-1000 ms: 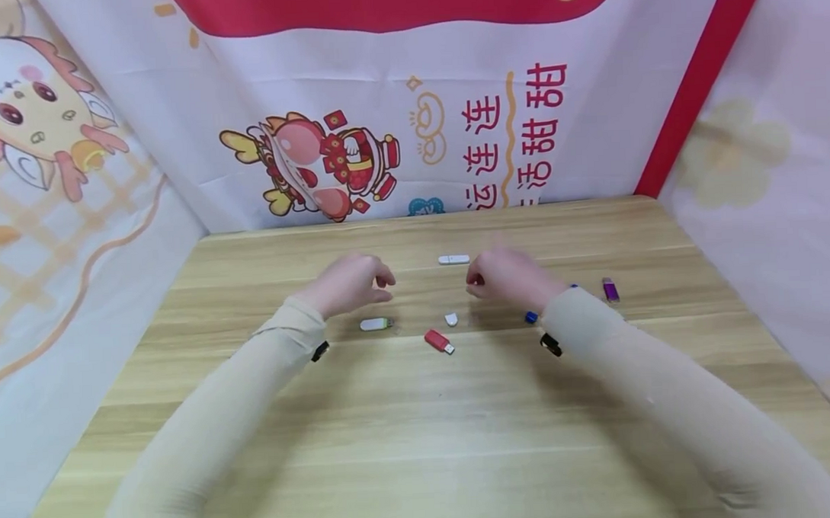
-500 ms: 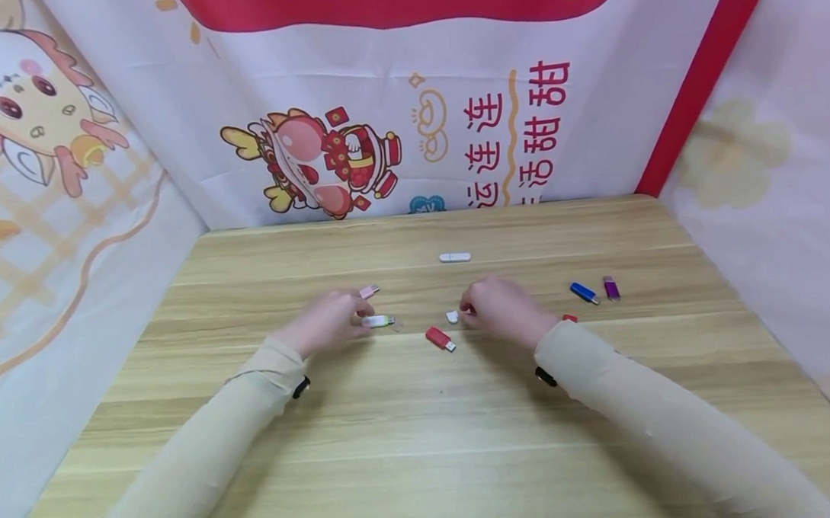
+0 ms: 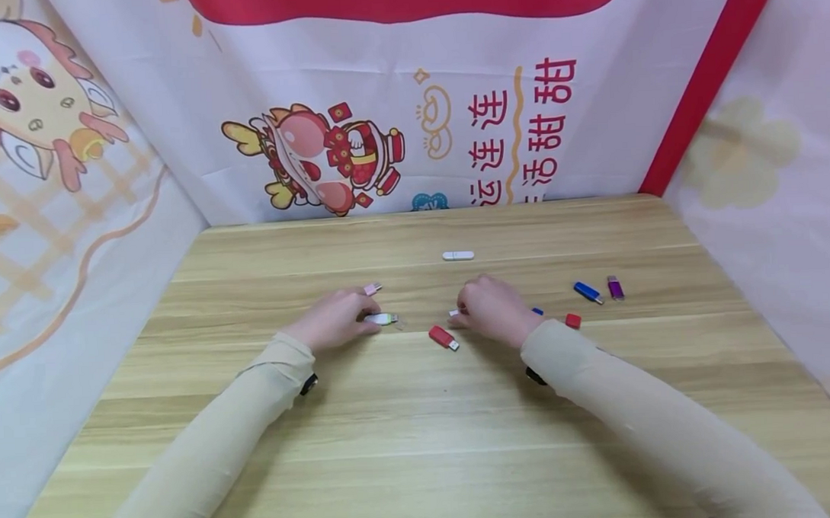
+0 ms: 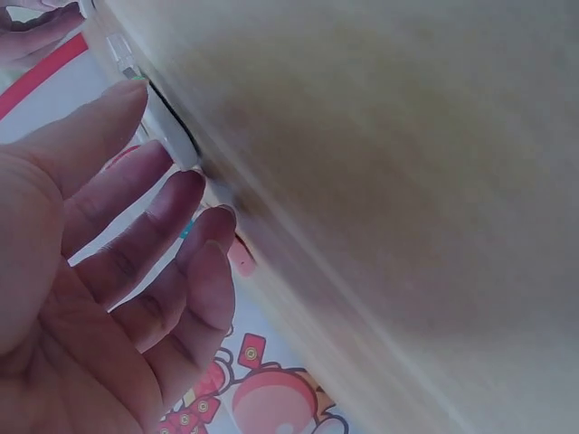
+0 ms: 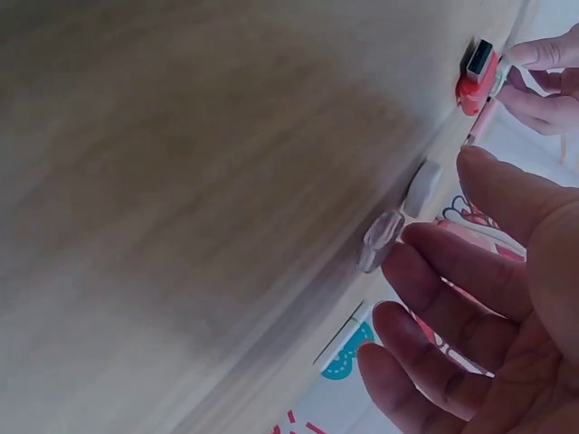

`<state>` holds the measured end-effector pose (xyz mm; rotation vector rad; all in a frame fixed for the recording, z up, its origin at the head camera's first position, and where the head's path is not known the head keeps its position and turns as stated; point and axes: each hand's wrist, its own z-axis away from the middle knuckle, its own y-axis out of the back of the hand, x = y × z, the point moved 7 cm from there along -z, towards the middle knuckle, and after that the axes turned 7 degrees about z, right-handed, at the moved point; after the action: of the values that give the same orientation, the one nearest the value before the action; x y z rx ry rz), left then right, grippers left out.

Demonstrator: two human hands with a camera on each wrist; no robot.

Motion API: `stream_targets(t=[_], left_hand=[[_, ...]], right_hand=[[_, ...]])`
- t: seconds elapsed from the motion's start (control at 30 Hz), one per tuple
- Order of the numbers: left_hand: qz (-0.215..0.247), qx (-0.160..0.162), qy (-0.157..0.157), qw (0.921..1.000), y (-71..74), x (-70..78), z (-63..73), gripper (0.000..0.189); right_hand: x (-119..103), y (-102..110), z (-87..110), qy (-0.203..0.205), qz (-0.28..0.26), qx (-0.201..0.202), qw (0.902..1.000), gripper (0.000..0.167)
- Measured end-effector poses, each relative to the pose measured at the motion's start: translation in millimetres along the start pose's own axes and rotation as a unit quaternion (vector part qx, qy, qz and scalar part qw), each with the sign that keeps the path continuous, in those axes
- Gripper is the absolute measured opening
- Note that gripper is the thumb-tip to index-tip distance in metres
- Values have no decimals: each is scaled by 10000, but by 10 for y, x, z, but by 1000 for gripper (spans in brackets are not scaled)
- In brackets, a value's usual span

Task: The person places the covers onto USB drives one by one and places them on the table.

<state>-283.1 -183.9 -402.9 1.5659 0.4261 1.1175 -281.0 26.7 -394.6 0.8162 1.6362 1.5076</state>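
In the head view my left hand (image 3: 335, 319) is at a white USB stick with green trim (image 3: 379, 319). The left wrist view shows that stick (image 4: 172, 131) between the thumb and forefinger, which pinch its sides; it lies low at the table. My right hand (image 3: 494, 309) reaches down around a small white cap (image 5: 423, 188). Beside the cap lies a clear cap (image 5: 380, 240), near the forefinger and middle fingertips. Thumb and fingers of the right hand stand apart, not gripping either cap. A red USB stick (image 3: 443, 337) lies between both hands, its metal plug bare.
On the wooden table (image 3: 421, 442) lie a white stick (image 3: 458, 255) at the back, a pink one (image 3: 372, 289) behind the left hand, and blue (image 3: 587, 292) and purple (image 3: 616, 287) sticks at right. A red cap (image 3: 573, 320) sits beside the right wrist. Printed cloth surrounds the table.
Both hands have come down toward the table and nearer me, the left to the white-green USB stick, the right to the white cap. The USB sticks keep their places on the table.
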Motion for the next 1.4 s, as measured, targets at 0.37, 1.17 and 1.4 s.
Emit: stream_targets(t=[0.37,1.17,1.4], left_hand=[[2,-9,24,10000,-39,-56,-33,21],[-287,-24,-396,9988,-77,38,-109,10],[-334,-49,-461,9984,-52,77,-105,9]], right_hand=[[-45,-47,-85,-81,100,-76,9999,22],[-174,-96,-133,63,-391,-448,9982,5],[-167,-108,-137,-54,-592,-657,9961,4]])
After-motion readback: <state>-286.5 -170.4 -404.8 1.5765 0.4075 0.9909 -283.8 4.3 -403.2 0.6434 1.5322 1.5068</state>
